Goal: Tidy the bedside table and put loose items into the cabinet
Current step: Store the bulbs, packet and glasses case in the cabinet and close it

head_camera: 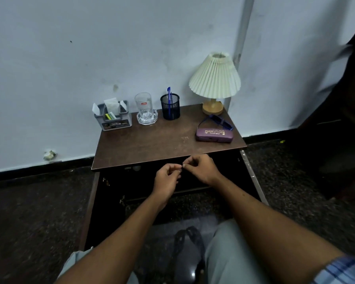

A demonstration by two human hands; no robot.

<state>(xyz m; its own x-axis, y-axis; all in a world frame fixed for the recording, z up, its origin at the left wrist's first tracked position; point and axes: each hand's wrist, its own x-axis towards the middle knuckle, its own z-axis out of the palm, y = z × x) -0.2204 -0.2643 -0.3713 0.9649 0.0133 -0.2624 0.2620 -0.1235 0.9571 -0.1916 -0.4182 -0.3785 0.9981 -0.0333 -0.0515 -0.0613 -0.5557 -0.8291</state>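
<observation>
The brown bedside table [152, 144] stands against the wall. On it are a purple glasses case [214, 135], blue sunglasses [220, 121], a black mesh pen holder [170, 110] with a blue pen, a glass mug [144, 105] in a glass dish, and a grey organiser [113, 119] with papers. Below the top, the cabinet [139, 187] is open and dark inside. My left hand [168, 179] and my right hand [202, 169] meet in front of it, just under the table's front edge. Their fingertips are pinched together and touching. No object shows between them.
A pleated cream lamp [214, 78] on a wooden base stands at the table's back right corner. The cabinet doors swing out at the left [90, 203] and right [254, 177]. Dark speckled floor lies all around, and my knees and a sandal [190, 242] are below.
</observation>
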